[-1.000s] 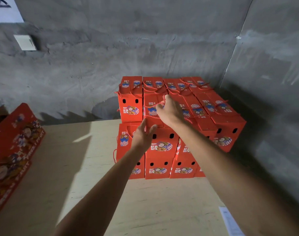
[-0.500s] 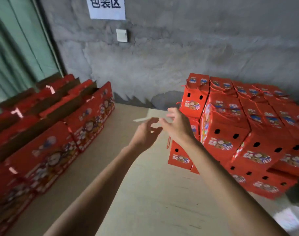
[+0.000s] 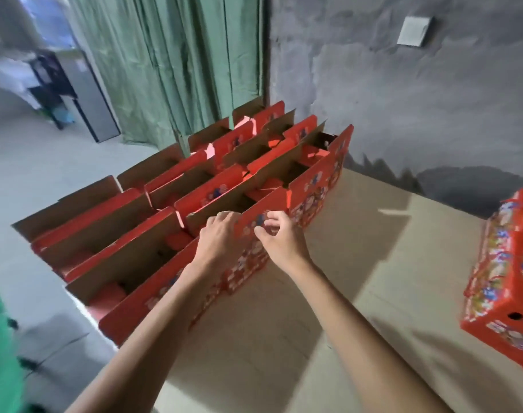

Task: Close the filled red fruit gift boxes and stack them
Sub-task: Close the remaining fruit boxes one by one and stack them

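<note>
Several open red fruit gift boxes [image 3: 309, 193] stand in rows on the left part of the table, their brown-lined flaps upright. Both hands are at the upright front flap of one box [image 3: 249, 260] in the nearest row. My left hand [image 3: 220, 238] grips the flap's top edge, fingers curled over it from the inside. My right hand [image 3: 279, 238] pinches the same flap on its printed outer face. The contents are mostly hidden; red shapes show inside. A stack of closed red boxes [image 3: 504, 281] sits at the right edge of the view.
The pale table top [image 3: 358, 263] stretches between the open boxes and the closed stack. A grey concrete wall [image 3: 403, 99] and a green curtain [image 3: 179, 61] stand behind. The table's left edge drops to the floor; a grey cabinet [image 3: 87, 99] stands far left.
My view swung left from the closed stack to the rows of open boxes. Both hands left the stack, crossed the table and took hold of an open box's front flap.
</note>
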{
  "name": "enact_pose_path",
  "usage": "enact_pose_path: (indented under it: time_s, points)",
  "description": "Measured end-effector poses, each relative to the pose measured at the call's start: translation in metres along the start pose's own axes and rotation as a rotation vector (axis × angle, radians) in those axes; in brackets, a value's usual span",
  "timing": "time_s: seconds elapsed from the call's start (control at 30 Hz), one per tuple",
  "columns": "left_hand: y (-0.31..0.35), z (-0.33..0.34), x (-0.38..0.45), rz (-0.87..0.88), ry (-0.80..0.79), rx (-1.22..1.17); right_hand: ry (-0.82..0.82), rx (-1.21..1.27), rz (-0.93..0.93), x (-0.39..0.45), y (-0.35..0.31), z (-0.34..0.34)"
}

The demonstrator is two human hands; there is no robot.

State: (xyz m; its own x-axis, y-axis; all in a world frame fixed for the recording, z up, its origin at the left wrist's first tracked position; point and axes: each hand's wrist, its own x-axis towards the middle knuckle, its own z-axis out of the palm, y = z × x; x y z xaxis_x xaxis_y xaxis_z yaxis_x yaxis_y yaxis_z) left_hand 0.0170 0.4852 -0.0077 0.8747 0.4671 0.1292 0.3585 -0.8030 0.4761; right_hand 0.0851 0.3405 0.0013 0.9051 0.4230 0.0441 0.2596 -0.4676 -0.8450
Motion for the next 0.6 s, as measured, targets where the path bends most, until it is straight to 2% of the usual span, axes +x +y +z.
enact_pose_path:
  time_s: [0.07, 0.2, 0.33, 0.4, 0.47, 0.6]
  points:
    - [-0.038, -0.018, -0.003, -0.008, -0.021, 0.098, -0.069, -0.003, -0.022, 0.005, -0.016, 0.044]
    - [-0.084, -0.038, -0.012, -0.004, -0.075, 0.116, -0.131, -0.042, -0.083, 0.011, -0.036, 0.109]
    - [-0.109, -0.037, -0.023, -0.149, -0.133, 0.050, -0.175, -0.089, -0.137, 0.008, -0.040, 0.150]
    - [-0.117, -0.035, -0.032, -0.204, -0.202, 0.149, -0.187, -0.087, -0.140, 0.005, -0.038, 0.158]
    - [-0.124, -0.032, -0.041, -0.177, -0.240, 0.299, -0.196, -0.091, -0.147, 0.001, -0.035, 0.160]
    - [-0.125, -0.030, -0.059, -0.037, -0.255, 0.329, -0.194, -0.206, -0.180, -0.010, -0.030, 0.147]
